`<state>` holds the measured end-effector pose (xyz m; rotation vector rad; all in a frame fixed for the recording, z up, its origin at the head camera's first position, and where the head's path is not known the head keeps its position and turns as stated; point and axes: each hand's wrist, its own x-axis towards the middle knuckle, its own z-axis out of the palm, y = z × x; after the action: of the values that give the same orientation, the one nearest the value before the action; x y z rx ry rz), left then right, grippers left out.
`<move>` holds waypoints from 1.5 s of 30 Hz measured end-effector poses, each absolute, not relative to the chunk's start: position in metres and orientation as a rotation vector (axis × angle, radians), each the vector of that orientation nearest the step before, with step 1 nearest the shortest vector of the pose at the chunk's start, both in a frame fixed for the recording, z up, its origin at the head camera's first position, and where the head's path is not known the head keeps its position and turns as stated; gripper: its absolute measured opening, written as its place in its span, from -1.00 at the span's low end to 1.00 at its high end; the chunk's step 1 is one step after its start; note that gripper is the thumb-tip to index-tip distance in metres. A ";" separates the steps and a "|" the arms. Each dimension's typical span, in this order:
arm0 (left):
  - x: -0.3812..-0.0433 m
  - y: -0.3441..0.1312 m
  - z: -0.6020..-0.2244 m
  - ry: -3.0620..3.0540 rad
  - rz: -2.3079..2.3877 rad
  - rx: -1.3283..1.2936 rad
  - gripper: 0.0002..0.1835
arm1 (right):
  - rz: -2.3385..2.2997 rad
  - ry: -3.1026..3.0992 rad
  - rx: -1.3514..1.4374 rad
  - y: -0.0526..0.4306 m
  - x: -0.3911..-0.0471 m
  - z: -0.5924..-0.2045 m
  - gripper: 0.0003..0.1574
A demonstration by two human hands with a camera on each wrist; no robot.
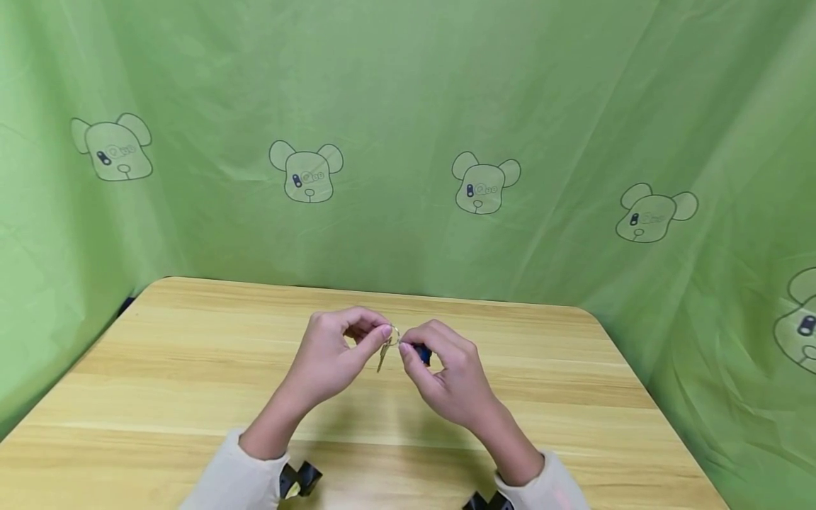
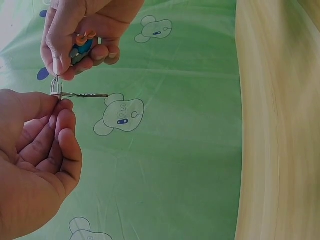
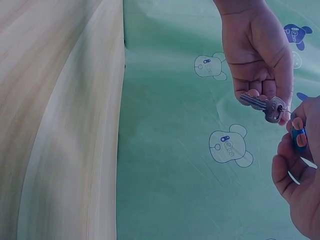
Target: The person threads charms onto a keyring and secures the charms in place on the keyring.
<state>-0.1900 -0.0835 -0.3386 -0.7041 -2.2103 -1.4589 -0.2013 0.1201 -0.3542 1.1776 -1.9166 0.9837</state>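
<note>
Above the wooden table, both hands hold one small metal key ring point(image 1: 395, 334) between them. My left hand point(image 1: 336, 354) pinches its left side between thumb and forefinger. From the ring a metal key point(image 1: 383, 356) hangs below the left fingertips; the right wrist view shows the flat, toothed key point(image 3: 265, 106) in full. On the other side, my right hand point(image 1: 451, 372) pinches the ring with thumb and index fingertip. A small blue and orange charm point(image 2: 82, 48) lies against the right hand's curled fingers, partly covered by them.
A light wood-grain table point(image 1: 210, 340) with rounded far corners lies under the hands. Green cloth point(image 1: 395, 78) printed with bear heads encloses its back and sides. Black camera mounts point(image 1: 301, 479) sit at both wrists, by pale sleeves point(image 1: 237, 474).
</note>
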 end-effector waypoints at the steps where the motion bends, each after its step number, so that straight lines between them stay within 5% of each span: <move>1: -0.190 -0.083 -0.339 -2.211 -1.459 -0.702 -0.95 | 0.986 -1.916 1.179 0.120 -0.201 -0.354 -0.93; 18: -0.198 -0.089 -0.346 -2.294 -1.401 -0.663 -0.93 | 1.014 -2.156 1.135 0.124 -0.203 -0.358 -0.92; 45: -0.227 -0.082 -0.420 -2.900 -1.448 -0.730 -0.92 | 1.103 -3.113 1.342 0.147 -0.235 -0.394 -0.93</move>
<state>-0.2267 -0.0825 -0.4203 -0.7300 -2.9003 -1.4484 -0.2349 0.1469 -0.3944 1.3421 -3.1127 1.1026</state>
